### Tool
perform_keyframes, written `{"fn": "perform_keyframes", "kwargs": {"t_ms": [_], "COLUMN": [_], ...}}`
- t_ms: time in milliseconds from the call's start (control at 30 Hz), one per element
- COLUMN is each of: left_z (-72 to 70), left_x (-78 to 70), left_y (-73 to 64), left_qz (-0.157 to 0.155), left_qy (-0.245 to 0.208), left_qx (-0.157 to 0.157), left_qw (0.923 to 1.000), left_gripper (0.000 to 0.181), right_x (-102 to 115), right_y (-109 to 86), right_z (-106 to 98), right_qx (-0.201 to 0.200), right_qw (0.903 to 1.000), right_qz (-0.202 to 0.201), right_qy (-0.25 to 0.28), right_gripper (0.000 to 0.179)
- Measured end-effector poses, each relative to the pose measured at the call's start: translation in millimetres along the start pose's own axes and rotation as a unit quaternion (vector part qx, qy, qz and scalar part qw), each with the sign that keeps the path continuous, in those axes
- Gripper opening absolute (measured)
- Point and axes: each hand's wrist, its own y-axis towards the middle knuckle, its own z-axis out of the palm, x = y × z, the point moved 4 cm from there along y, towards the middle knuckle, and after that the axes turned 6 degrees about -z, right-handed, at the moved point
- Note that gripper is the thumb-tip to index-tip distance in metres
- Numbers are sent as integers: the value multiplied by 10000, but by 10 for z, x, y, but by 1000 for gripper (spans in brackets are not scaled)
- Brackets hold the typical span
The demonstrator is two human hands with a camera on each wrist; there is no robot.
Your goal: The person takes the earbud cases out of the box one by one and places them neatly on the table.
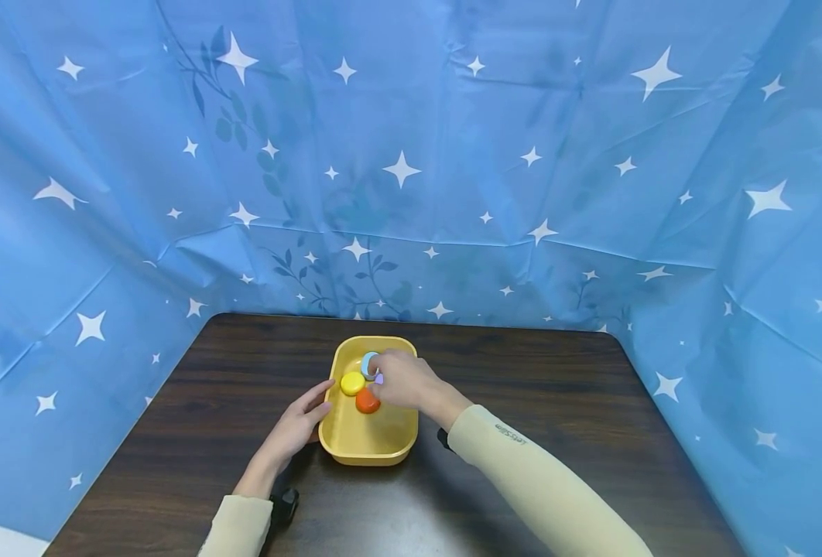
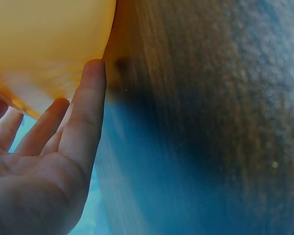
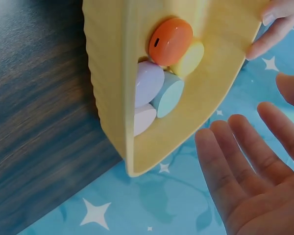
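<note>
A yellow plastic basket (image 1: 365, 441) holds several smooth rounded pieces whose kind I cannot tell. An orange piece (image 3: 170, 42) with a small dark slot lies beside a yellow one (image 1: 353, 383). Near them are a lavender piece (image 3: 149, 83), a light blue piece (image 3: 168, 95) and a pale pink piece (image 3: 144, 119). My right hand (image 1: 402, 377) is over the basket's right side, fingers spread and holding nothing in the right wrist view. With nearly straight fingers, my left hand (image 2: 63, 152) touches the basket's left wall from outside; its thumb is partly cut off in that view.
The basket stands on a dark wood-grain table (image 1: 522, 387), close to its far edge. Behind and around the table hangs a blue cloth (image 1: 439, 193) with white stars. Dark wristbands (image 1: 284, 507) show at both wrists.
</note>
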Motion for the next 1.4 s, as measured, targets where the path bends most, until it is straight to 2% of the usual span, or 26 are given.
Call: {"fn": "perform_keyframes", "kwargs": {"t_ms": [467, 767, 1000, 1200, 1400], "left_z": [-2, -1, 4, 10, 8], "left_x": [-6, -5, 12, 17, 31], "left_y": [-3, 5, 21, 16, 19], "left_qz": [34, 57, 88, 133, 129], "left_qy": [-46, -49, -68, -116, -90], "left_qx": [34, 46, 29, 20, -15], "left_qw": [10000, 10000, 9999, 9998, 9999], "left_gripper": [50, 49, 49, 49, 49], "right_x": [80, 101, 86, 50, 16], "right_y": [225, 326, 395, 402, 376], "right_z": [154, 271, 338, 430, 522], "right_qx": [264, 680, 849, 1001, 1033], "right_qw": [9992, 9974, 9956, 9945, 9944], "right_qz": [-106, -20, -11, 46, 2], "right_qy": [-277, -237, -400, -305, -241], "right_gripper": [28, 29, 29, 19, 24]}}
